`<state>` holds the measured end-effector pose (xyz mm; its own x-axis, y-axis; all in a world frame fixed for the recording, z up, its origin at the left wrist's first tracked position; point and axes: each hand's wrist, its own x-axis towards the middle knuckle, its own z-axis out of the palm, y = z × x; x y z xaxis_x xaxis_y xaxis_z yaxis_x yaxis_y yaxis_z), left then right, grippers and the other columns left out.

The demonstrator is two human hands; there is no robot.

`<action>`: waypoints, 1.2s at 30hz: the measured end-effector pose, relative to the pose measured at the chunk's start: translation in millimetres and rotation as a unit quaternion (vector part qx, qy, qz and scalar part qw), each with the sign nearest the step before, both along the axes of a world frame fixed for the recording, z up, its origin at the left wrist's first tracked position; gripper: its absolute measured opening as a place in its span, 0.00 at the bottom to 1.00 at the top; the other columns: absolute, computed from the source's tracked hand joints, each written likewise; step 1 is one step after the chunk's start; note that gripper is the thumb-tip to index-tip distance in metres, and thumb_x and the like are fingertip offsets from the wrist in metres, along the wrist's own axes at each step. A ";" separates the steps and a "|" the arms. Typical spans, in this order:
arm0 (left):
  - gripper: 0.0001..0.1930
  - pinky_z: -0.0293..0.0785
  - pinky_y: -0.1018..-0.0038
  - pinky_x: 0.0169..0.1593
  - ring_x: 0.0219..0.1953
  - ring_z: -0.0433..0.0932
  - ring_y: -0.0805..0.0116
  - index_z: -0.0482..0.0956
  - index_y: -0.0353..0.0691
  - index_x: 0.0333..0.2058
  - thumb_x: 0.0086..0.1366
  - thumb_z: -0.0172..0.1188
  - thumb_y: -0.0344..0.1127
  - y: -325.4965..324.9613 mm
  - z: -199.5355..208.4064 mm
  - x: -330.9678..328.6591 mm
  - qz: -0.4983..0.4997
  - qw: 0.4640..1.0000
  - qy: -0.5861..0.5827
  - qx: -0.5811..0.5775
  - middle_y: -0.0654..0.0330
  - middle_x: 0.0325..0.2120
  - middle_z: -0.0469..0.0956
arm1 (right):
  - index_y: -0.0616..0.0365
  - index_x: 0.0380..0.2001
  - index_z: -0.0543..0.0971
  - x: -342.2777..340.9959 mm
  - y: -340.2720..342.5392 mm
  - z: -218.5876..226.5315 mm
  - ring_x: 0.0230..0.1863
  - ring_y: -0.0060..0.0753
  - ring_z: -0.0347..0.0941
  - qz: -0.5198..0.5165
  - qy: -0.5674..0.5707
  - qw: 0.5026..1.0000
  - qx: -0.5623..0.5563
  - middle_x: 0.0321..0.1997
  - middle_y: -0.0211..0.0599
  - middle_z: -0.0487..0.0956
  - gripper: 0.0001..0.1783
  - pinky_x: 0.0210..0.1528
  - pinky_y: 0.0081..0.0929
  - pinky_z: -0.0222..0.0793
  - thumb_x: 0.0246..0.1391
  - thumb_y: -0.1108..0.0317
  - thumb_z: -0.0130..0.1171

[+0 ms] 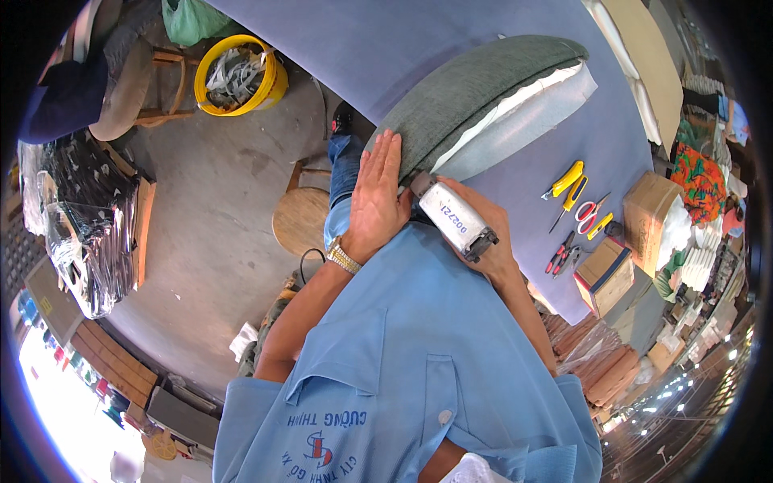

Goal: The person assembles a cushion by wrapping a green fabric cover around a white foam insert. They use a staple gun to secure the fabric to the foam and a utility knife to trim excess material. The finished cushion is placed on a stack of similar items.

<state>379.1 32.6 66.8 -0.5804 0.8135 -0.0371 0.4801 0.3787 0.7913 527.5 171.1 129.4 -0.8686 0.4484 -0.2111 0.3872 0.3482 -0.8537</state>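
Note:
A curved upholstered seat piece in dark grey-green fabric lies on the blue-grey covered table. Along its right side a strip of white and pale grey lining shows under the fabric edge. My left hand rests flat on the near end of the piece, fingers stretched out and side by side. In my right hand is a staple gun with a pale body and dark ends, its nose close against the near end of the fabric. My right fingers are partly hidden behind the tool.
On the table's right lie yellow-handled tools, red-handled scissors and pliers, beside an open wooden box and a cardboard box. Left on the floor stand a round stool, a yellow bucket of scraps and plastic-wrapped stacks.

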 end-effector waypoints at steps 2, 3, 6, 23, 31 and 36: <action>0.48 0.53 0.51 0.76 0.76 0.56 0.44 0.56 0.28 0.72 0.50 0.68 0.19 1.0 1.8 0.2 0.004 1.000 0.003 -0.002 0.39 0.72 0.58 | 0.57 0.63 0.77 -1.1 0.9 -1.3 0.55 0.49 0.83 -0.001 0.005 1.000 -0.014 0.57 0.49 0.83 0.35 0.57 0.35 0.77 0.49 0.64 0.68; 0.49 0.53 0.51 0.76 0.76 0.56 0.44 0.57 0.28 0.72 0.50 0.67 0.18 1.0 2.8 0.0 0.005 1.000 0.001 -0.005 0.38 0.72 0.58 | 0.57 0.63 0.77 -1.2 0.7 -2.0 0.55 0.49 0.83 -0.003 0.006 1.000 -0.023 0.57 0.49 0.83 0.35 0.57 0.35 0.77 0.50 0.64 0.68; 0.48 0.53 0.51 0.76 0.76 0.56 0.44 0.57 0.28 0.71 0.49 0.66 0.17 1.6 4.1 -0.9 0.007 1.000 -0.005 -0.012 0.38 0.72 0.58 | 0.58 0.63 0.77 -4.0 2.2 -2.8 0.56 0.49 0.82 0.001 0.001 0.999 -0.033 0.58 0.49 0.83 0.34 0.58 0.35 0.76 0.50 0.63 0.68; 0.58 0.62 0.57 0.73 0.73 0.60 0.42 0.43 0.31 0.75 0.53 0.75 0.29 1.5 6.0 -3.9 0.092 0.992 -0.084 -0.020 0.40 0.73 0.56 | 0.56 0.64 0.77 -11.1 -4.0 10.1 0.54 0.47 0.82 -0.030 -0.035 0.996 -0.081 0.55 0.49 0.83 0.35 0.57 0.32 0.75 0.49 0.64 0.67; 0.64 0.67 0.58 0.69 0.69 0.68 0.44 0.50 0.31 0.73 0.48 0.82 0.52 -8.3 -8.7 0.0 0.193 0.975 -0.104 0.044 0.39 0.69 0.64 | 0.64 0.59 0.78 49.0 31.5 -5.4 0.42 0.30 0.82 -0.243 -0.205 0.944 -0.087 0.42 0.39 0.86 0.31 0.47 0.29 0.78 0.50 0.76 0.73; 0.62 0.69 0.58 0.68 0.67 0.71 0.43 0.55 0.31 0.72 0.48 0.81 0.57 -13.4 -5.3 0.6 0.170 0.972 -0.163 0.009 0.39 0.68 0.67 | 0.64 0.67 0.69 91.4 92.2 -113.3 0.62 0.52 0.71 -0.243 -0.120 0.952 0.144 0.63 0.57 0.73 0.42 0.64 0.43 0.67 0.48 0.71 0.73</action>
<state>379.7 19.1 61.4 -0.7747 0.5798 -0.2523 0.0520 0.4561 0.8884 618.9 263.3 16.1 -0.4865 0.8540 -0.1843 0.7335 0.2847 -0.6172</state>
